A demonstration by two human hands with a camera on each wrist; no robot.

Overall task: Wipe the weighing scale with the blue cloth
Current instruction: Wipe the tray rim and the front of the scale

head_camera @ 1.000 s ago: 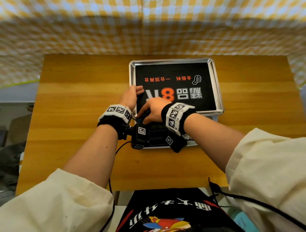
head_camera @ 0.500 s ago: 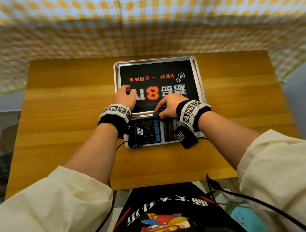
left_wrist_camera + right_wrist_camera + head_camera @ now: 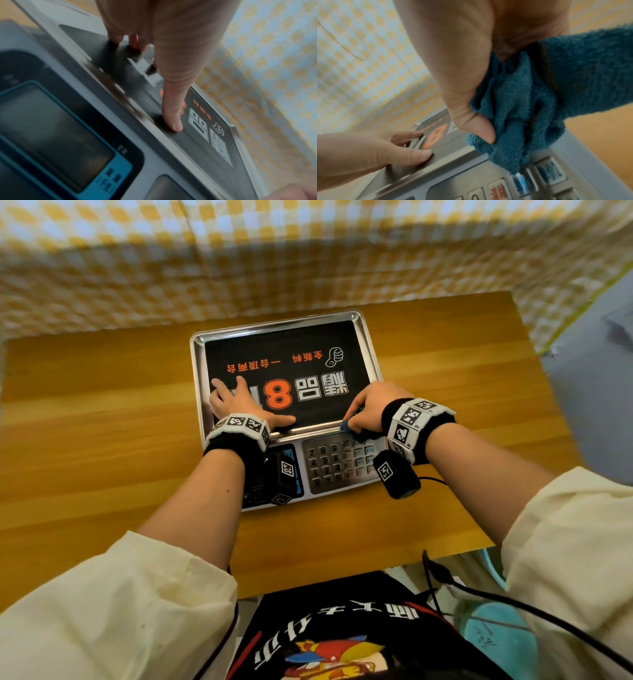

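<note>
Now, over on the left, the left hand (image 3: pixel 239 405) lies flat on the weighing scale (image 3: pixel 287 412), fingers straight and spread on the black sticker (image 3: pixel 284 364) of the steel pan, thumb (image 3: pixel 171 115) pressed down near the pan's front rim. Moving across: the sticker carries a big orange "8" beside white Chinese characters, a line of small orange characters and a thumbs-up drawing (all upside down from the head view). Below the pan sit a blue-framed display (image 3: pixel 56 135) with Chinese labels and one grey keypad (image 3: pixel 339 460) showing digits 7, 8, 9, 4, 1, 2. On the right, the right hand (image 3: pixel 370 409) curls tightly around the bunched blue cloth (image 3: pixel 530 108), which touches the pan's front right edge and hangs onto the top keys. One scale, one cloth, two hands, each wrist wearing a band of black-and-white markers. Everything rests on a wooden table (image 3: pixel 102 422), with yellow-and-white checked fabric (image 3: pixel 171 268) draped behind it.
</note>
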